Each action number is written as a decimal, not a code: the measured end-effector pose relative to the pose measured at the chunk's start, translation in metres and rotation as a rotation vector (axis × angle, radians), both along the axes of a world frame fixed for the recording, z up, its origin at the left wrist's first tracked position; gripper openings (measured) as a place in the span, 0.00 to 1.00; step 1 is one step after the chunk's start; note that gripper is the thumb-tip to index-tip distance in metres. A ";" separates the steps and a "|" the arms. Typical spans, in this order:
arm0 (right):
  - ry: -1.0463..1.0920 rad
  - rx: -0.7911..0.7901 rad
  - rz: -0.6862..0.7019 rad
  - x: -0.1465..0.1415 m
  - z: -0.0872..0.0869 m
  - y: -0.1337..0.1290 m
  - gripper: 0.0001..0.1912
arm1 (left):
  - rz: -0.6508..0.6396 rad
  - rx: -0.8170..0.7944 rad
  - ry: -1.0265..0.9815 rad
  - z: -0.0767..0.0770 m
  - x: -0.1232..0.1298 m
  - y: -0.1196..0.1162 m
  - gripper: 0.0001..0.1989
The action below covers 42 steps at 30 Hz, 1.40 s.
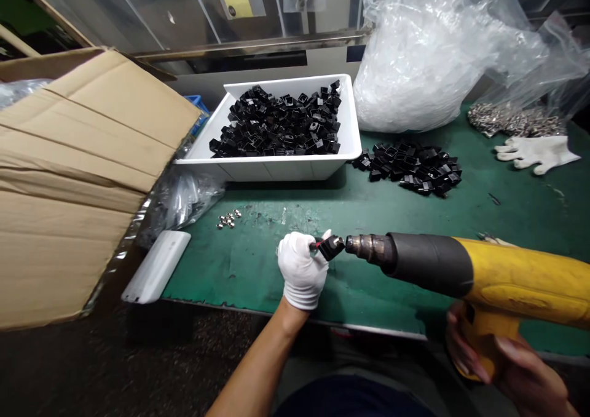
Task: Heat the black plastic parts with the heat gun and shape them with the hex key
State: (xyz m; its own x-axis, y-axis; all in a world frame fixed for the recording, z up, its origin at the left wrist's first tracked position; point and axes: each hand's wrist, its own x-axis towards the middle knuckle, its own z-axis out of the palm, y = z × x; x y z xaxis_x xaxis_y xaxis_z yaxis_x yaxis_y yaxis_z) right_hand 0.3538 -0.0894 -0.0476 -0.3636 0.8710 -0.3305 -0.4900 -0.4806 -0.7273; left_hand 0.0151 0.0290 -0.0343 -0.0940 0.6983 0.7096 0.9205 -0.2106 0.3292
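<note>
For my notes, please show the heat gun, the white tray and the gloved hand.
heat gun (520,278), head view, yellow body.
white tray (276,170), head view, front wall.
gloved hand (302,271), head view, back of glove.

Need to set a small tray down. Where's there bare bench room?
Green mat shows between the loose black parts and the heat gun, and between the small metal nuts and the left hand. Crowded around the white tub.
</note>
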 end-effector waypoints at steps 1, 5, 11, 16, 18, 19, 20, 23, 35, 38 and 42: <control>0.001 -0.009 -0.015 -0.001 0.001 0.000 0.22 | 0.002 0.001 -0.002 0.000 0.000 0.000 0.17; -0.005 -0.045 -0.054 -0.006 0.006 -0.001 0.21 | -0.003 0.006 -0.011 0.001 0.000 0.001 0.18; -0.023 -0.063 -0.065 -0.008 0.010 0.000 0.22 | -0.005 0.010 -0.006 0.001 0.000 0.001 0.18; -0.053 -0.046 -0.052 -0.007 0.009 0.000 0.22 | 0.006 0.011 0.009 0.002 0.000 0.001 0.18; -0.049 -0.045 -0.045 -0.006 0.008 0.000 0.22 | 0.008 0.009 0.011 0.003 0.001 0.001 0.18; -0.045 -0.046 -0.043 -0.006 0.008 0.000 0.22 | 0.009 0.007 0.011 0.003 0.001 0.001 0.18; -0.041 -0.047 -0.043 -0.006 0.008 0.000 0.22 | 0.011 0.006 0.011 0.003 0.001 0.001 0.18; -0.043 -0.037 -0.047 -0.006 0.008 0.000 0.22 | 0.015 0.005 0.014 0.003 0.001 0.001 0.18; -0.046 -0.017 -0.015 -0.002 0.002 -0.002 0.22 | 0.011 0.007 -0.005 0.003 0.001 0.001 0.17; -0.057 -0.022 -0.035 -0.002 0.003 -0.003 0.22 | 0.018 0.004 0.002 0.005 0.003 0.001 0.17; -0.058 -0.027 -0.006 0.000 -0.001 0.002 0.23 | 0.034 -0.033 0.001 0.000 0.000 0.002 0.16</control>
State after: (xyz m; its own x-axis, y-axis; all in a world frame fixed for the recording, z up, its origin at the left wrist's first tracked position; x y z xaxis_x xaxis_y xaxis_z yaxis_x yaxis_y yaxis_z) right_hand 0.3537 -0.0877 -0.0486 -0.3379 0.8635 -0.3745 -0.4501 -0.4977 -0.7415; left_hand 0.0149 0.0306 -0.0339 -0.1168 0.7177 0.6865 0.9273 -0.1687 0.3342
